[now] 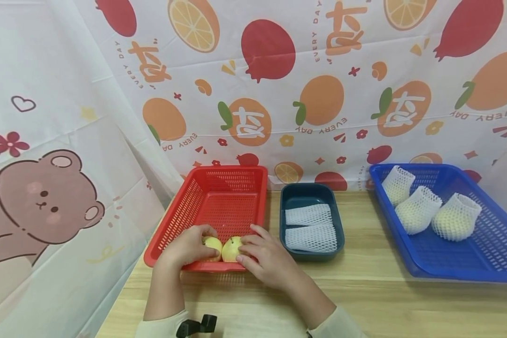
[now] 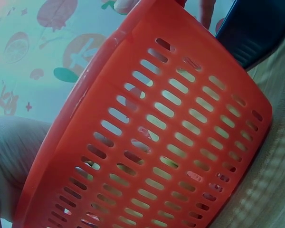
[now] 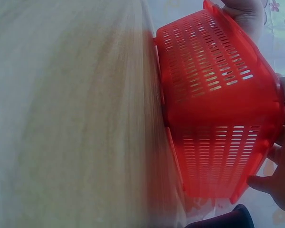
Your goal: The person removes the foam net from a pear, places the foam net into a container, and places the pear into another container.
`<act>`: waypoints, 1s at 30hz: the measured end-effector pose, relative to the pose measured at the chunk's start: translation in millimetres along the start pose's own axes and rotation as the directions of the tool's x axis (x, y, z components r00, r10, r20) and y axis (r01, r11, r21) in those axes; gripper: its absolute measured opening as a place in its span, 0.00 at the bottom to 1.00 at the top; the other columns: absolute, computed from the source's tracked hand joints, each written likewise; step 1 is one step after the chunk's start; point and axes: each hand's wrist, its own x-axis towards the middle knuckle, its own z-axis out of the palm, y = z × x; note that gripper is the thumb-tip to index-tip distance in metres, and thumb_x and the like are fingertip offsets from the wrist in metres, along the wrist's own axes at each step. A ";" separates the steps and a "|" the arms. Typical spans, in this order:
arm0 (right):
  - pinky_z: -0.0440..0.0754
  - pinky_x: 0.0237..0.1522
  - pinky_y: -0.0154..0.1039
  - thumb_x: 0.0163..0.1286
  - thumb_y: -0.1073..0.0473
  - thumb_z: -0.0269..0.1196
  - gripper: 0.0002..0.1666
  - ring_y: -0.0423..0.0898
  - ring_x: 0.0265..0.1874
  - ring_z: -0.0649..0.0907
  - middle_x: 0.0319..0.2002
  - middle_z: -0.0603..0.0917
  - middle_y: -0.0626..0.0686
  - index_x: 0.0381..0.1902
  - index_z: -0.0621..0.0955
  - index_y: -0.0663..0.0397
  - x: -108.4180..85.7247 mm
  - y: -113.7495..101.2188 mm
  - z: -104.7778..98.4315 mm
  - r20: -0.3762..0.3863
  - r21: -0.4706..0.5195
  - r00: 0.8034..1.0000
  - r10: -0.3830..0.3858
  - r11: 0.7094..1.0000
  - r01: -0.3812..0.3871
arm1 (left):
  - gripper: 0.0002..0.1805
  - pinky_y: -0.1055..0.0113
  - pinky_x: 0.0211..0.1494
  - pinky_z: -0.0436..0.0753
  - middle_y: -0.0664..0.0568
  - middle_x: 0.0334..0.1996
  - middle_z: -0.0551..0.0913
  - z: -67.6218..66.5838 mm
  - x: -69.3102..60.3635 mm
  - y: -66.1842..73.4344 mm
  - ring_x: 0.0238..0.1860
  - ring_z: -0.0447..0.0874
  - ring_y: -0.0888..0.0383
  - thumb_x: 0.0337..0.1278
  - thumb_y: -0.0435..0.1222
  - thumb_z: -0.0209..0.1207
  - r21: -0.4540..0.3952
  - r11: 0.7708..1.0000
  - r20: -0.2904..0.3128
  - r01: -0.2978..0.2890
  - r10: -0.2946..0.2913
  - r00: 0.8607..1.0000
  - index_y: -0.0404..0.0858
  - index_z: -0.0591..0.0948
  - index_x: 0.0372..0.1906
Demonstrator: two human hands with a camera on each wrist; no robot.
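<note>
Two round pale-yellow pears with short stems sit side by side at the near end of the red basket (image 1: 232,206). My left hand (image 1: 188,246) curls round the left pear (image 1: 211,248) from its left side. Against the other pear (image 1: 231,249), my right hand (image 1: 270,259) reaches over the basket's right rim, thumb and fingers bent about it. In the left wrist view the basket's perforated wall (image 2: 190,114) hides the pears and most of that hand. The right wrist view shows the right hand (image 3: 280,187) at the basket's rim, its grip out of sight.
A dark teal tray (image 1: 312,256) holding two flat white foam nets (image 1: 310,237) stands right of the red basket. Farther right, a blue basket (image 1: 481,263) holds three net-wrapped fruits (image 1: 456,218). The wooden table (image 1: 363,295) meets a printed cloth (image 1: 321,155) behind.
</note>
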 end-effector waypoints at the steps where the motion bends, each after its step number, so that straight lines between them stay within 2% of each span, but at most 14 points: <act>1: 0.65 0.70 0.57 0.74 0.38 0.51 0.24 0.49 0.73 0.63 0.60 0.81 0.44 0.51 0.85 0.42 -0.5 0.0 -0.2 0.001 0.002 1.000 0.002 1.000 -0.002 | 0.20 0.63 0.37 0.81 0.52 0.34 0.83 0.1 -0.4 0.1 0.35 0.78 0.54 0.40 0.41 0.77 -0.003 1.000 0.001 -0.001 0.001 1.000 0.44 0.83 0.41; 10: 0.62 0.70 0.59 0.74 0.37 0.52 0.24 0.50 0.74 0.62 0.64 0.78 0.44 0.54 0.84 0.40 -8.0 -0.8 -3.5 0.013 0.053 0.999 0.042 0.998 -0.042 | 0.20 0.63 0.36 0.79 0.52 0.33 0.83 0.7 -2.6 -0.1 0.35 0.77 0.55 0.41 0.40 0.76 0.000 1.000 0.014 -0.019 0.019 1.000 0.43 0.83 0.42; 16: 0.62 0.71 0.58 0.74 0.35 0.50 0.26 0.48 0.75 0.60 0.67 0.74 0.42 0.58 0.82 0.38 -16.6 7.4 -18.6 0.032 0.063 0.995 0.098 0.993 -0.100 | 0.21 0.65 0.33 0.80 0.51 0.32 0.82 -0.6 -1.5 2.3 0.34 0.76 0.54 0.39 0.40 0.76 -0.010 1.000 0.012 -0.006 0.006 1.000 0.43 0.83 0.42; 19: 0.63 0.71 0.57 0.74 0.35 0.50 0.27 0.50 0.74 0.62 0.68 0.74 0.43 0.60 0.81 0.39 -23.3 16.6 -28.2 0.001 0.059 0.995 0.102 0.993 -0.101 | 0.23 0.65 0.32 0.78 0.51 0.33 0.82 -0.6 -1.1 3.6 0.34 0.76 0.54 0.40 0.40 0.76 -0.013 1.000 0.010 -0.008 0.009 1.000 0.42 0.83 0.46; 23: 0.66 0.69 0.56 0.72 0.39 0.56 0.24 0.50 0.73 0.64 0.67 0.75 0.43 0.60 0.81 0.39 -34.6 30.3 -43.3 -0.048 0.038 0.992 0.115 0.993 -0.113 | 0.28 0.64 0.36 0.82 0.49 0.43 0.84 -0.1 -1.4 6.0 0.38 0.78 0.54 0.40 0.43 0.76 -0.007 1.000 -0.012 -0.029 0.029 1.000 0.43 0.82 0.52; 27: 0.68 0.68 0.57 0.70 0.43 0.61 0.23 0.51 0.72 0.65 0.66 0.76 0.46 0.60 0.81 0.42 -48.3 44.4 -63.2 -0.098 -0.001 0.988 0.121 0.993 -0.122 | 0.32 0.63 0.39 0.82 0.49 0.49 0.83 -0.7 -1.7 10.4 0.43 0.78 0.53 0.41 0.46 0.76 -0.003 0.998 -0.026 -0.063 0.063 0.998 0.45 0.80 0.56; 30: 0.68 0.67 0.59 0.70 0.44 0.62 0.24 0.53 0.72 0.67 0.65 0.77 0.48 0.60 0.80 0.43 -60.4 57.3 -79.6 -0.154 -0.052 0.981 0.114 0.991 -0.123 | 0.33 0.59 0.44 0.83 0.50 0.52 0.82 -1.5 -3.1 15.8 0.48 0.78 0.52 0.42 0.46 0.75 -0.002 0.995 -0.042 -0.101 0.101 0.994 0.46 0.79 0.58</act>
